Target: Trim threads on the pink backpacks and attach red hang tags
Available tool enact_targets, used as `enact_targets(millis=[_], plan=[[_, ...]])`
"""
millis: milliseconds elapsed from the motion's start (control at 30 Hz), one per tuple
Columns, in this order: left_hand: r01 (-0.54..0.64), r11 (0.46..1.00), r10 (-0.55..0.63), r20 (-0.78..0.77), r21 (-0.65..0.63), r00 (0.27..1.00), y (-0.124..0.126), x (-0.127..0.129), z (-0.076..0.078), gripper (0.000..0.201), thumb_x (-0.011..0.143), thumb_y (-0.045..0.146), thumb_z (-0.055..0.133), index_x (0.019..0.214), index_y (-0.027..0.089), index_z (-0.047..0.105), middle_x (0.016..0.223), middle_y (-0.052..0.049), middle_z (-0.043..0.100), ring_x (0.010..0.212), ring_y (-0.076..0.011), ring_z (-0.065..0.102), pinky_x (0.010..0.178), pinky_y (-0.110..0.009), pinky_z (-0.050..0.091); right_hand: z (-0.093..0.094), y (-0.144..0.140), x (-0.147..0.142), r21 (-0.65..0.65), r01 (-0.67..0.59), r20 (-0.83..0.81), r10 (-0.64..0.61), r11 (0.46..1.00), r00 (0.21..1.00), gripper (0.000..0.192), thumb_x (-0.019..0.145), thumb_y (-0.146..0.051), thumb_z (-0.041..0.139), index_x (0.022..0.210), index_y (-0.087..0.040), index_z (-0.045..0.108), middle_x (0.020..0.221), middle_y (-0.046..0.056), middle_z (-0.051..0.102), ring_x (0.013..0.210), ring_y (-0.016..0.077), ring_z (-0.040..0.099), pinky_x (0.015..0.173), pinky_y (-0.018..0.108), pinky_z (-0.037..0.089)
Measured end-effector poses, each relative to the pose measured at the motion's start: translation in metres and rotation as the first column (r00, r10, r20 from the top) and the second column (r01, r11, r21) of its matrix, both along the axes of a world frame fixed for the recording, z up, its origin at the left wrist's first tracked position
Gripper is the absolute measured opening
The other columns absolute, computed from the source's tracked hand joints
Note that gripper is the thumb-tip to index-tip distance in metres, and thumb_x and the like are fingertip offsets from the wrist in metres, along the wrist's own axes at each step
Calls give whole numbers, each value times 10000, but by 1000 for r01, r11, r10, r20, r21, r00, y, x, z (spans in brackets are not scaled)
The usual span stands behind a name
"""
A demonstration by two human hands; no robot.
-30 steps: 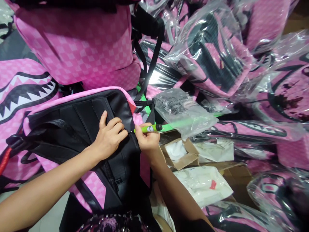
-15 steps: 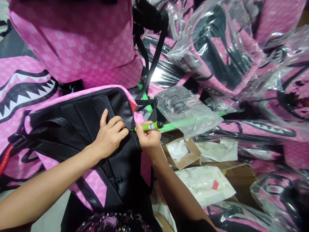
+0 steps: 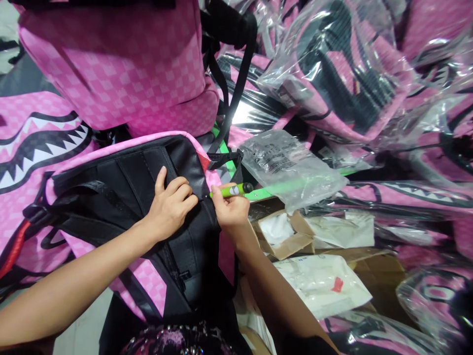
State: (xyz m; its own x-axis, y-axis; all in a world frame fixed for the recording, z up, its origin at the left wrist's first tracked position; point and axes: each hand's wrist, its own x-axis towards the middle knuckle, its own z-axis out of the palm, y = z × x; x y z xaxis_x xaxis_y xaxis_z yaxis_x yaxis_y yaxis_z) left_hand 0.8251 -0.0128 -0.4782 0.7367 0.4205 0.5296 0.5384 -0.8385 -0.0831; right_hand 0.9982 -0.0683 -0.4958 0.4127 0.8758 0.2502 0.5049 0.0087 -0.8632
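Head view: right hand [image 3: 232, 211] pinches slim green tool [image 3: 232, 190]; left hand [image 3: 170, 206], grip unclear, touches smooth backpack [image 3: 130, 175].

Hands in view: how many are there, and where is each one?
2: the left hand rests on the backpack's black back panel; the right hand grips a green tool near the panel's edge. No other hand shows.

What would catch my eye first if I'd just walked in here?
Probably all the pink: a big checkered bag fills the top left, and plastic-wrapped bags crowd the right side. At the far left, a toothy mouth print stands out. Near the center, the person's right hand holds a bright green tool at a backpack's black panel, where the left hand rests.
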Motion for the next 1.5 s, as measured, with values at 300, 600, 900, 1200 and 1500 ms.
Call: enact_targets(millis=[300,600,900,1200,1500], plan=[[19,1000,-18,-68,8,997,3,0,15,106,903,178,576,815,195,633,835,-10,656,990,-212,575,1172,-581,165,1,0,4,-56,-21,-33,19,998,999,381,907,-506,542,709,-182,582,552,-7,544,482,124,510,516,246,395],[-33,979,-113,-668,-201,735,46,20,85,380,821,514,690,895,141,689,841,-100,737,832,-247,672,781,-362,399,6,-16,3,68,-17,-223,32,998,974,263,908,-433,604,969,-180,642,792,35,710,637,170,671,623,284,529],[-368,876,192,-475,-312,859,-61,-4,200,345,860,534,623,807,196,672,713,-34,710,690,-233,687,547,-303,258,93,-57,-20,597,-317,240,213,737,947,421,948,-217,599,1357,-279,521,1091,38,738,994,198,682,888,369,520],[-311,817,275,-146,-486,950,-91,-91,125,231,966,293,483,1015,212,693,1018,-47,748,937,-199,689,841,-317,511,42,-57,-67,516,-455,238,389,726,890,298,931,-172,548,1220,-223,595,910,40,732,779,176,675,765,347,535],[-411,854,291,-361,-320,886,-25,-103,71,765,774,313,728,1459,196,407,1354,-129,593,1210,-305,561,953,-443,472,33,-62,-94,472,-531,317,427,703,847,299,879,-202,549,1175,-226,580,891,53,725,759,204,667,741,371,527]])
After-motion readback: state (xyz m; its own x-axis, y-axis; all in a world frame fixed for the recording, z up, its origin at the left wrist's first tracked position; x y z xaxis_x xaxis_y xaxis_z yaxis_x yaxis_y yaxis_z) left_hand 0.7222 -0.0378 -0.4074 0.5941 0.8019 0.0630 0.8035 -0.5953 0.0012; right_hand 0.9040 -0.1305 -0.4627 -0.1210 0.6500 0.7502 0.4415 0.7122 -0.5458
